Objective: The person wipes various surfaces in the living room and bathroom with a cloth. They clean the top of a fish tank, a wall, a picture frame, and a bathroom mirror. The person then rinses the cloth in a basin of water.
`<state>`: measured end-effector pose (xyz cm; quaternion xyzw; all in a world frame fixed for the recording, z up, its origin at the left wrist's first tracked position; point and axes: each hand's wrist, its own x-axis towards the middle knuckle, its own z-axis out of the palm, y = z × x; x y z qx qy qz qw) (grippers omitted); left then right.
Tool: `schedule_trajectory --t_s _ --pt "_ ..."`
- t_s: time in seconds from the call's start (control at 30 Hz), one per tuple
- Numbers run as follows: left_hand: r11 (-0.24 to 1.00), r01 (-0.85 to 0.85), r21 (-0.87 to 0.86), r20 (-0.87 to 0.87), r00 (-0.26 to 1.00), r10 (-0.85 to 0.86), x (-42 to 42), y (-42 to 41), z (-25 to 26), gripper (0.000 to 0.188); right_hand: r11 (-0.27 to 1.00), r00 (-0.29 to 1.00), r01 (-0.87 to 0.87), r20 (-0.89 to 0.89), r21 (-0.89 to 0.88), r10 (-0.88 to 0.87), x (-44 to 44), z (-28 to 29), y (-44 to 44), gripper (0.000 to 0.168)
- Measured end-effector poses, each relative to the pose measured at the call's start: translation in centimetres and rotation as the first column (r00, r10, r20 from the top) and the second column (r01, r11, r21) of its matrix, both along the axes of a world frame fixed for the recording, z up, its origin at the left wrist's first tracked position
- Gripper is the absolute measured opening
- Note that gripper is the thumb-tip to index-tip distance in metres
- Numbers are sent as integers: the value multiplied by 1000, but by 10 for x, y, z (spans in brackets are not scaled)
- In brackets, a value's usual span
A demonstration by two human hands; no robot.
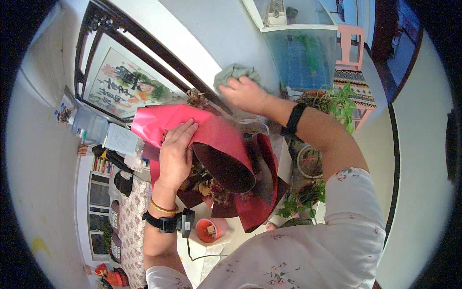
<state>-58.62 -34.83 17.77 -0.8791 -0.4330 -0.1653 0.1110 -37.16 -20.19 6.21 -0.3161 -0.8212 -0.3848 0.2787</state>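
Note:
My left hand point(177, 150) lies with its fingers together on the outside of pink-red wrapping paper point(213, 133), which is wrapped around a bouquet of dried-looking flowers point(211, 186). Part of the paper curls over, showing its dark inner side. At the upper middle, my right hand point(245, 94) holds a crumpled grey-green cloth point(236, 74) against a pale surface beside the dark frame of a picture. A whitish ribbon point(252, 121) runs between the bouquet and my right forearm. Whether my left fingers pinch the paper's edge is hard to tell.
A framed flower painting point(126, 85) leans left of the bouquet. A fish tank point(306, 57) stands at the upper right, near a pink chair point(355, 90) with a patterned seat. Potted plants point(339, 104) are on the right. A pink bin point(212, 230) stands below on the floor.

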Motion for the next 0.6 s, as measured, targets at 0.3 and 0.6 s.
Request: schedule_trajectory --t_s 0.3,0.6 --pt "999 33 0 32 999 -33 15 9 -2 44 837 986 -161 -41 -523 163 -45 -168 27 40" --pt "998 51 35 21 998 -51 9 19 -3 40 979 934 34 354 -199 39 21 -23 -7 20"
